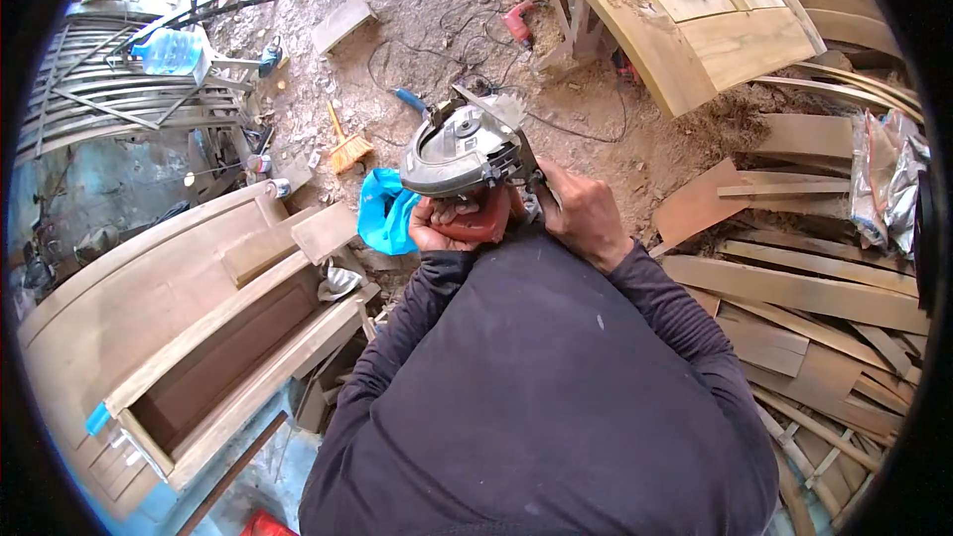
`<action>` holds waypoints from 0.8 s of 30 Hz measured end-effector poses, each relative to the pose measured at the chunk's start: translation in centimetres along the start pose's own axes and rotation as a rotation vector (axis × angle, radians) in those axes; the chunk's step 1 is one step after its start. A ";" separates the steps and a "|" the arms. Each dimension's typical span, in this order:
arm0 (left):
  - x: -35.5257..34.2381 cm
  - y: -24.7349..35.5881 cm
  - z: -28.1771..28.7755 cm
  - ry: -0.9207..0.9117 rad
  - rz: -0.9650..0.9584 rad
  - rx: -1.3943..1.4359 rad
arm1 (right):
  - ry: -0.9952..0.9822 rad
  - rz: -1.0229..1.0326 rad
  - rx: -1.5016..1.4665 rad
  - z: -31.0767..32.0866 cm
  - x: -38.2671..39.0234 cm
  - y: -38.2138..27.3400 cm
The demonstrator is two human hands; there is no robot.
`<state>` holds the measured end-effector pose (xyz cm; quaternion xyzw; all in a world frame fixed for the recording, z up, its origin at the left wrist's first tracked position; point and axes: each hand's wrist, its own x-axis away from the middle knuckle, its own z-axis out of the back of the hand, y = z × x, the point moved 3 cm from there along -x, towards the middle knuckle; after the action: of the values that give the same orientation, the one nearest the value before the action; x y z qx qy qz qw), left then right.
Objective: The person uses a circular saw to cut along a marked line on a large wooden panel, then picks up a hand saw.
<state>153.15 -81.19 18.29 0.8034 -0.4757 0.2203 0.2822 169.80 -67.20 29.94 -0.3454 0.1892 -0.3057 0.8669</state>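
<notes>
In front of my chest is a circular saw [465,147] with a grey metal blade guard and a red motor housing [484,218]. My left hand [437,226] is closed round the red housing from below, its fingertips curled over it. At the saw's right side, my right hand [588,214] is closed on the dark metal part by the base plate; the exact grip is partly hidden behind the fingers. A blue bag [385,212] lies on the ground left of the saw.
A red power drill [518,24] with a tangled black cord lies on the dirt floor ahead. A wooden door panel [685,69] rests on a stand at upper right. Planks [794,293] are piled on the right; wooden frames [233,367] and a broom [349,151] are left.
</notes>
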 end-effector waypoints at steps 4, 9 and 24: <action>-0.4 0.5 0.8 -0.051 -0.023 -0.033 | 0.031 0.089 0.120 2.9 -0.1 -2.6; 2.1 -0.9 -4.1 0.078 0.009 -0.119 | -0.087 0.457 0.277 1.9 -2.4 -4.8; -0.4 -3.5 -5.7 -0.011 0.070 0.129 | -0.170 -0.091 0.138 1.7 -4.9 1.4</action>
<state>155.54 -75.82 21.39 0.8041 -0.4898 0.2558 0.2192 167.66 -62.33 30.69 -0.3180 0.0775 -0.3265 0.8867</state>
